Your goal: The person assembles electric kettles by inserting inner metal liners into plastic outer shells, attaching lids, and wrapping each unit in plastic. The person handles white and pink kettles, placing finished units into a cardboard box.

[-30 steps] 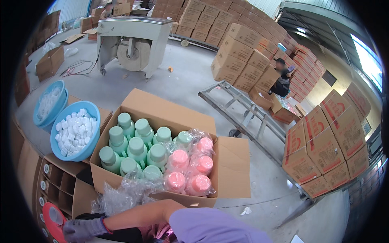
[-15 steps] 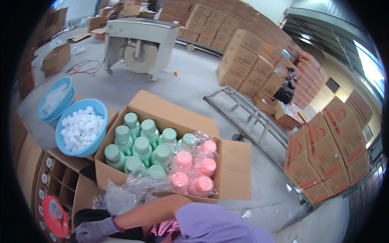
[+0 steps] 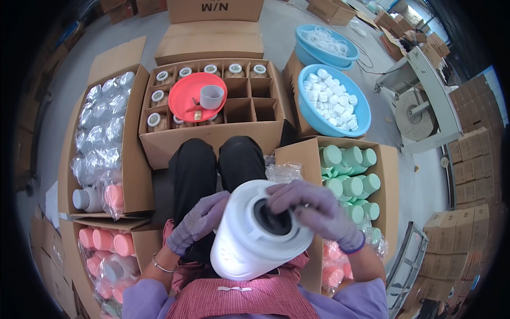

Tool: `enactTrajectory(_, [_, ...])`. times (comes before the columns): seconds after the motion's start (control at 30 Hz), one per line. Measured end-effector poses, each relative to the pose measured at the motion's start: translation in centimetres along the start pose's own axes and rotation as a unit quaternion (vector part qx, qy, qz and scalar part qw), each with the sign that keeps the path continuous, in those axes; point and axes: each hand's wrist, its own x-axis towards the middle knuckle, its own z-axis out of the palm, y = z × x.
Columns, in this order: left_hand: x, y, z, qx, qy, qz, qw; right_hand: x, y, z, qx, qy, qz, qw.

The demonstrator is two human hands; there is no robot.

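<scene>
A large white cylindrical container point(image 3: 236, 255) is tilted over my lap, its flanged end facing up with a black round piece point(image 3: 277, 222) in the middle. My left hand point(image 3: 201, 220), in a grey-purple glove, is closed against its left side. My gloved right hand point(image 3: 324, 210) reaches over from the right, fingers bent at the black round piece; the fingertips are partly hidden. Beyond my knees, a red plate point(image 3: 183, 98) holding a clear cup point(image 3: 211, 97) lies on a divided carton point(image 3: 207, 141) of jars with white lids.
At right, a carton point(image 3: 390, 170) holds green and pink bottles. A blue basin point(image 3: 363, 114) of white caps stands behind it, near another blue basin point(image 3: 305, 53). Cartons of grey bottles point(image 3: 101, 138) and pink bottles point(image 3: 103, 239) flank my left side. A wheeled machine point(image 3: 435, 101) stands far right.
My view has swung left and down from the green-bottle carton to my lap. The white container and both hands now show; earlier, only one gloved hand near the red plate did.
</scene>
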Motion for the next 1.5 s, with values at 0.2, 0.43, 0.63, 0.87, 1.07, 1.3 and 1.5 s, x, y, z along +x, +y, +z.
enactTrajectory(0.2, [0.7,-2.2,3.3,0.035,0.125,0.132,0.983,1.8,-0.2,-0.8,-0.368,0.014,-0.015,0.93])
enactTrajectory(0.43, [3.7,-7.0,3.0,-0.286,-0.084,0.165,0.94,4.9,-3.9,2.3,-0.367,-0.27,-0.12,0.882])
enactTrajectory(0.63, [1.8,-5.0,2.5,-0.346,-0.038,0.057,0.936,5.7,-3.1,3.2,-0.354,-0.259,-0.094,0.894])
enactTrajectory(0.87, [-3.2,0.6,1.9,-0.056,0.103,-0.012,0.993,4.2,-4.3,3.0,-0.344,-0.225,0.039,0.911])
enactTrajectory(1.07, [-1.4,0.7,1.7,-0.084,0.091,-0.087,0.988,3.8,-2.9,3.4,-0.388,-0.133,0.091,0.908])
enactTrajectory(1.3, [4.3,-9.6,4.6,-0.353,0.002,0.083,0.932,3.6,-4.4,7.4,-0.339,-0.239,-0.197,0.888])
enactTrajectory(1.5, [3.8,-6.1,3.1,-0.149,0.073,0.029,0.986,4.0,-4.3,5.8,-0.352,-0.191,-0.193,0.896])
